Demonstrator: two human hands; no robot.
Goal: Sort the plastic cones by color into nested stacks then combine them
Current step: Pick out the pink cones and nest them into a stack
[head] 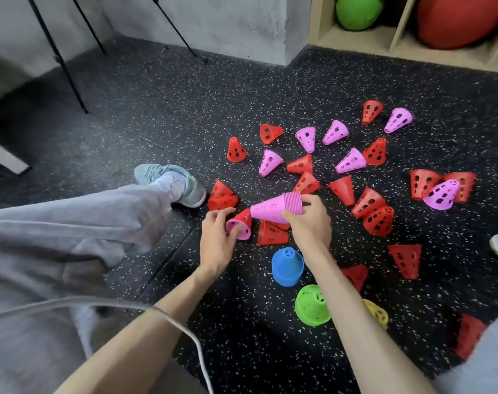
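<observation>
Forearms: both reach in from the bottom of the frame, a grey cord draped over the left one.
Left hand [217, 234]: fingers curled round a single pink cone [239, 229], just left of centre, its open rim seemingly turned toward the person.
Right hand [307, 220]: clamped on the pink stack [276, 209] at its ribbed wide end, tip pointing left toward the single cone.
Step in hand: nesting that cone onto the stack, I'd judge. Best to turn its open mouth to face the stack's tip, line up the two axes, then slide it on without forcing.
Risk: a tilted cone could jam on the rims; the red cone [243, 218] just behind could get knocked.
Finished stacks: blue stack [287, 265], green stack [311, 305] and a yellow cone [377, 312] partly hidden by the right arm, lower centre.
Still loose: pink and red cones scattered over the floor [156, 109] centre to right; red looks untouched.
Progress: roughly midway, pink underway.
</observation>
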